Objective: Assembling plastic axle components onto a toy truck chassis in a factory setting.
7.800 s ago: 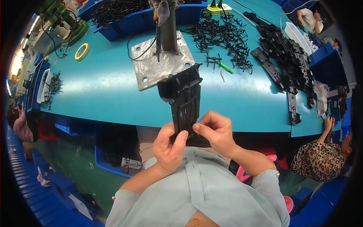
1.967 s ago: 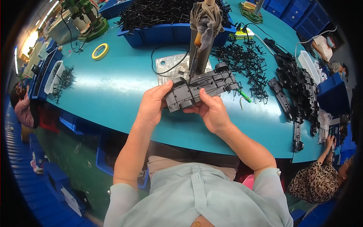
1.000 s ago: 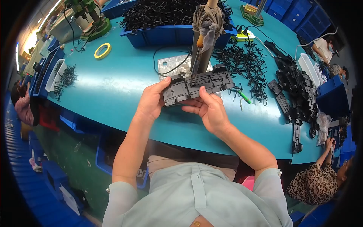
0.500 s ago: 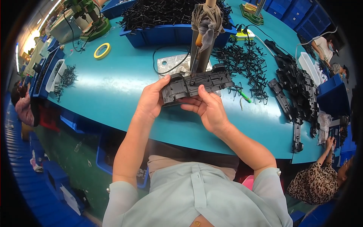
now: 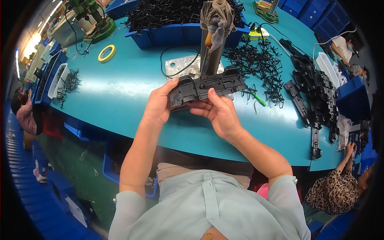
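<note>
Black plastic chassis part (image 5: 206,86), long and flat with ribs, raised edges and small cut-outs along its length, is held level above the near half of the teal table (image 5: 120,96), its long axis running left to right and tilted slightly up toward the right. The left hand (image 5: 158,106) is closed around its left end, thumb on top and fingers underneath. The right hand (image 5: 220,114) supports it from below near the middle, with the thumb pressed onto the near edge. Just beyond the part, a metal base plate (image 5: 180,66) lies on the table and carries an upright post (image 5: 212,44) wrapped in cloth at its top. At the far edge, a blue bin (image 5: 180,24) is heaped with small black pieces; more of them (image 5: 260,64) lie scattered to the right. Larger black mouldings (image 5: 316,92) are stacked at the far right. A yellow tape roll (image 5: 107,53) lies to the far left.
</note>
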Tool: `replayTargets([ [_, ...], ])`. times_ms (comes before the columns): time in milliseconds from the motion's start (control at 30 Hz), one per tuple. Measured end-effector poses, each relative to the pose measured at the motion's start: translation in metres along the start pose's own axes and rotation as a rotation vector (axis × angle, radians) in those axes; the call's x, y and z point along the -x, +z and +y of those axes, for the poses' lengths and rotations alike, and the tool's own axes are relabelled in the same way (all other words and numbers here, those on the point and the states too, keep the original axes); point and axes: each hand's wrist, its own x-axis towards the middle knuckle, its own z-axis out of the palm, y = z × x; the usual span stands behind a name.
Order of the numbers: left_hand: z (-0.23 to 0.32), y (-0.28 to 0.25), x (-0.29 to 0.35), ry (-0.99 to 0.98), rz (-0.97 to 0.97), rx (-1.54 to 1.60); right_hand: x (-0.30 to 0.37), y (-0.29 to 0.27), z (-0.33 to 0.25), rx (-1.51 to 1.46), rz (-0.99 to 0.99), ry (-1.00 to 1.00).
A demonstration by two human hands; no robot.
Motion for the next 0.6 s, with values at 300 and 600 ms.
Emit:
replayTargets([
  [300, 0.0064, 0.0089, 0.0079, -0.024, 0.018, -0.009, -0.0012, -0.0004, -0.0022, 0.023, -0.026, -0.001],
  [600, 0.007, 0.0108, 0.0082, -0.039, 0.063, -0.017, -0.0025, -0.0005, -0.003, 0.028, -0.02, -0.012],
])
